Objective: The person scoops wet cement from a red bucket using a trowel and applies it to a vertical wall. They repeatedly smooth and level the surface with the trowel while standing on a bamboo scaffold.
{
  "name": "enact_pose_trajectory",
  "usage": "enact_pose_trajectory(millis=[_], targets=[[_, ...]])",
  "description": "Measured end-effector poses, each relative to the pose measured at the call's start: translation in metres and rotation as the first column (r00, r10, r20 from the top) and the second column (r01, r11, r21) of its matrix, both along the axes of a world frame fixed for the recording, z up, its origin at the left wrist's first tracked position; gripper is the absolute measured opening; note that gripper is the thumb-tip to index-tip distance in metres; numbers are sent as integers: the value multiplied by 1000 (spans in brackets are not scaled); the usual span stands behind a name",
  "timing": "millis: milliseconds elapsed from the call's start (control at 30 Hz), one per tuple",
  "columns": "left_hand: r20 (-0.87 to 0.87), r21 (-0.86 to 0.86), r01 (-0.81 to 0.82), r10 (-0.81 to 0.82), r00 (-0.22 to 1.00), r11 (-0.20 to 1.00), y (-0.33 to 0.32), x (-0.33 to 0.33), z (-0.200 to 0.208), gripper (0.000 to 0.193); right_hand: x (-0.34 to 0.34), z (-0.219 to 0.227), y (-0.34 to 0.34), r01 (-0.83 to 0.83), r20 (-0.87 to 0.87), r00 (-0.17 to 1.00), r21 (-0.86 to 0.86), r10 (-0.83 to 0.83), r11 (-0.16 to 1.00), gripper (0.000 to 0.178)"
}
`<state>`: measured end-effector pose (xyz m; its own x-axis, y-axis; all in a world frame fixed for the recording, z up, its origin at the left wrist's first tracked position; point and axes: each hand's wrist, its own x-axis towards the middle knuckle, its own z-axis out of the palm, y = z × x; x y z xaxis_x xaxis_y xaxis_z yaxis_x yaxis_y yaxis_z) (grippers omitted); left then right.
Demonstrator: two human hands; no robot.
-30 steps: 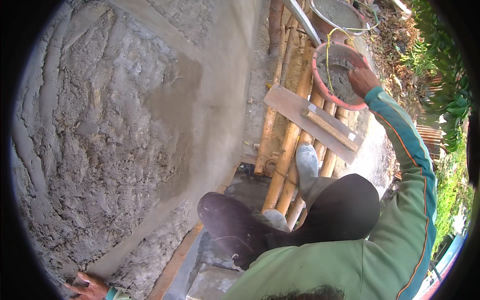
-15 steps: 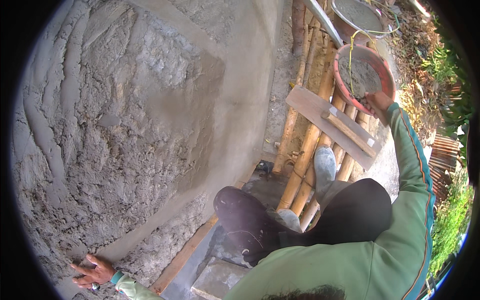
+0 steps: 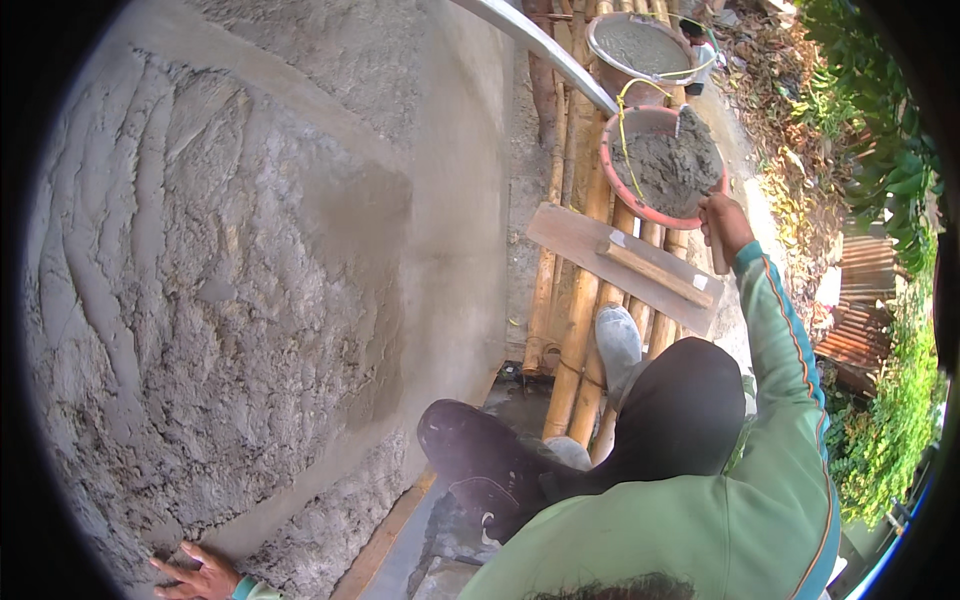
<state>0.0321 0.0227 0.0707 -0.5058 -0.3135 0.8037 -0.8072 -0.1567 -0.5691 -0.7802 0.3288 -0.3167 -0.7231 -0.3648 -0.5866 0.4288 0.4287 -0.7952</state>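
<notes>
Left hand (image 3: 200,575) sits at the lower rim of the view; its wrist and forearm are cut off by the dark fisheye border, only fingers and a sliver of cuff showing. Right hand (image 3: 722,218) closes round a wooden handle (image 3: 717,255); the tool's blade is sunk in the mortar of the red basin (image 3: 628,190), shape not readable. Second basin (image 3: 640,45) behind is clipped by the top edge. Metal straightedge (image 3: 545,50) runs out of view at the top. Bamboo poles (image 3: 575,320) vanish under the person's knee and shoe. Wall (image 3: 230,300) edges are lost in the black rim.
</notes>
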Motion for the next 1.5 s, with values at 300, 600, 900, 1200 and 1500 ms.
enact_pose_trajectory(millis=[300, 600, 900, 1200, 1500], targets=[[35, -16, 60, -59, 998, 998, -5, -6, -2, 66, 68, 135, -55, 39, -22, 998, -464, -56, 885, 35], [-16, -44, 89, -90, 996, 995, -14, -17, -17, 65, 303, 57, -364, -164, 131, 969, -279, 207, 946, 34], [-25, -21, 46, -46, 999, 999, -11, -11, -14, 68, 288, -26, -375, -126, -32, 992, -299, 122, 946, 39], [35, 9, 22, -23, 999, 1000, -6, -8, -11, 75, 367, -115, -345, -108, 432, 881, -214, 193, 971, 48], [33, 37, -34, 33, 999, 999, -5, -4, -8, 78, 380, -117, -403, -95, 458, 824, -470, 334, 878, 53]])
